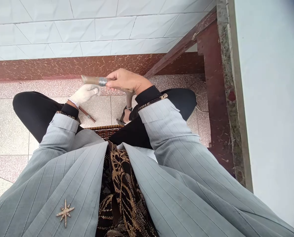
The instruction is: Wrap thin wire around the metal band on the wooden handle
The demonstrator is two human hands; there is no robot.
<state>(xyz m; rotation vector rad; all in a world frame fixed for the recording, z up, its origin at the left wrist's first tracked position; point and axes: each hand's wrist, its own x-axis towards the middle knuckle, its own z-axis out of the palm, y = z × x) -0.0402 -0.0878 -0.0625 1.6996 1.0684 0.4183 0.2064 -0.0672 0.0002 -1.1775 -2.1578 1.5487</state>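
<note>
Head view: a smooth brown rod (91, 80), bound in coiled silvery wire (102, 81), is clamped in the bare right hand (119, 80), wrist bent inward, above the speckled floor (97, 110) near its wall-side edge. Its long axis is held crosswise, blunt end leftward. The white-gloved left hand (84, 93) is curled just beneath; its grip cannot be told.

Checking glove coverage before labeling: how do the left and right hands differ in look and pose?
Look: left hand wears a whitish glove; right hand is bare.
Pose: right hand grips the stick beside the coiled wire; left hand is curled below the stick, its contact unclear.
Shared: both come out of black cuffs under grey sleeves.
</note>
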